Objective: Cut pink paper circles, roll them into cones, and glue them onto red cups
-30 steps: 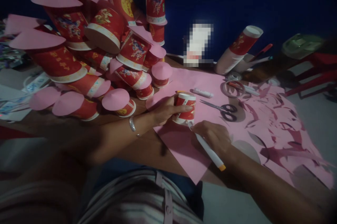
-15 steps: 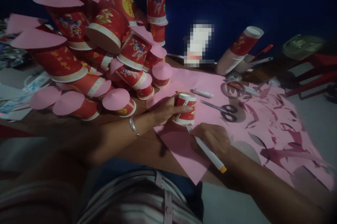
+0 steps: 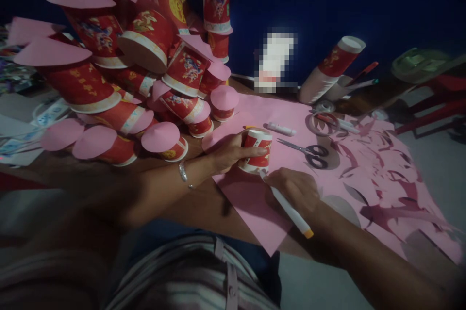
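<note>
Gripping a red paper cup (image 3: 257, 151) upside down on the pink paper (image 3: 251, 203), the left hand (image 3: 225, 151) steadies it while the right hand (image 3: 296, 188) holds a white marker (image 3: 287, 207) with its tip at the cup's rim.

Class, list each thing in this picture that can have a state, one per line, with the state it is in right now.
Left hand: gripping the paper cup.
Paper cup: upside down on the pink paper.
Right hand: holding the marker.
Marker: tip at the cup's base.
Scissors: lying closed, untouched.
Glue stick: lying on its side.
Cup stack: nested, lying tilted.
Finished cups: piled, topped with pink cones.
</note>
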{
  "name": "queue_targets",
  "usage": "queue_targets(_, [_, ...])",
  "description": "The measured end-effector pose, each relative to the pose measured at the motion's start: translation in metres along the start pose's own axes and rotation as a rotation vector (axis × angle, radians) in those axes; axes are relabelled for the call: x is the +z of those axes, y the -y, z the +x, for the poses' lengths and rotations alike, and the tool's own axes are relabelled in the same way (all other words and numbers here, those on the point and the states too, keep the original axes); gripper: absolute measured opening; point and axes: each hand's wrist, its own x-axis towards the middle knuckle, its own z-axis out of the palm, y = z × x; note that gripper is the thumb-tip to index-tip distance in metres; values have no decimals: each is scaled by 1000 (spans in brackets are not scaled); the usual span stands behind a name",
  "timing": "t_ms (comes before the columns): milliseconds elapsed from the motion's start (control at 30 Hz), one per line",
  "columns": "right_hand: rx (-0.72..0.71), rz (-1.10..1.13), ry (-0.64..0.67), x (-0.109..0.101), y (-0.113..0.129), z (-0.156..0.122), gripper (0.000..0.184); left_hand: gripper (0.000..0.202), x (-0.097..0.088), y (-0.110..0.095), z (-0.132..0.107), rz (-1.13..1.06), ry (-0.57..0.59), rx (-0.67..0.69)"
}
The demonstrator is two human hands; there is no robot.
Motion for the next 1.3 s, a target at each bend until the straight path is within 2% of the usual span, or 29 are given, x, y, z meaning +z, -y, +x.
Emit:
queue_targets(467, [-3, -61, -62, 2, -1, -1, 17, 57, 2, -2, -1, 6, -1, -6])
queue_targets(867, [42, -19, -31, -2, 3, 4, 14, 54, 1, -3, -1, 12, -7, -10])
queue_targets(1133, [-27, -21, -98, -2, 4, 6, 18, 56, 1, -2, -1, 13, -9, -12])
queue_targets(1300, [-3, 3, -50, -1, 2, 2, 15, 57, 0, -1, -1, 7, -19, -6])
